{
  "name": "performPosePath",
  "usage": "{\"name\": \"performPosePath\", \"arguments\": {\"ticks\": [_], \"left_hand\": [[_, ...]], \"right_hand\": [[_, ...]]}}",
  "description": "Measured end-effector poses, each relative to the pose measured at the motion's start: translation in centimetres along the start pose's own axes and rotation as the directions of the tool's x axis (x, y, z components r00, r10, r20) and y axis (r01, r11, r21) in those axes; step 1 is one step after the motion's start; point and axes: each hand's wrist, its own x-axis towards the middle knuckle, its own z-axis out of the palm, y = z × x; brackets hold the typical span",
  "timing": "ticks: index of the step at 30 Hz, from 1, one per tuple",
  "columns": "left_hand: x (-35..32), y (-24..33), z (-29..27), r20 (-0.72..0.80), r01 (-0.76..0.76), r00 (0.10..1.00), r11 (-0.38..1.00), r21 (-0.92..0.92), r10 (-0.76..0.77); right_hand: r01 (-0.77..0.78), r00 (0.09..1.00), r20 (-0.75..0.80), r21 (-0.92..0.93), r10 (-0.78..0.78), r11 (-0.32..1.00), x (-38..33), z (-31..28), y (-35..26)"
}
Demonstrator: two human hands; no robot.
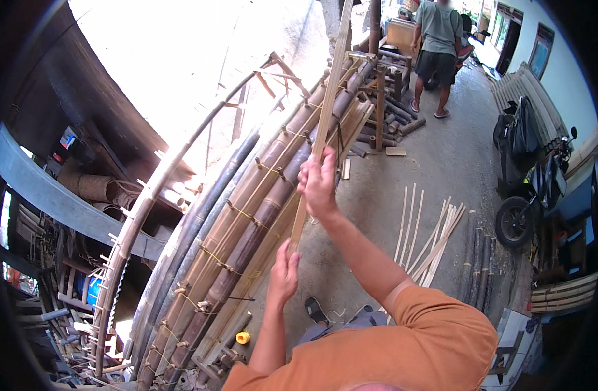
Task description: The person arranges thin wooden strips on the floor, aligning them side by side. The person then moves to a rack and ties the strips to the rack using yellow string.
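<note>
A long, pale bamboo slat [327, 104] slants up and away in front of me. My right hand [319, 184] is closed around it, fingers wrapped over its near part. Close to the slat's lower end, my left hand [284, 272] has it between thumb and fingers, which point upward. Just left of both hands runs a rack of long bamboo poles [273, 195], bound together with yellow cord [219, 262] and small pegs. The slat passes above the rack's right side.
Loose bamboo strips [436, 242] lie on the concrete floor [370, 215] at right. Beyond them stand dark poles [479, 260] and a parked motorbike [524, 208]. A person [437, 49] stands farther off. A yellow spool [243, 337] sits near my feet.
</note>
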Motion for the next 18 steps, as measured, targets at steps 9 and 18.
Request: {"name": "performPosePath", "arguments": {"ticks": [9,18], "left_hand": [[-9.9,-5.1,-16.6,-0.573,0.467,0.803,0.769,0.436,-0.162],[-5.7,-10.6,-24.1,-0.588,0.577,0.79,0.536,0.616,-0.173]], "right_hand": [[-0.201,0.958,0.201,-0.033,0.203,0.979,-9.8,6.6,13.8],[-0.582,0.669,0.311,-0.345,0.675,0.736,-6.4,1.6,16.9]]}}
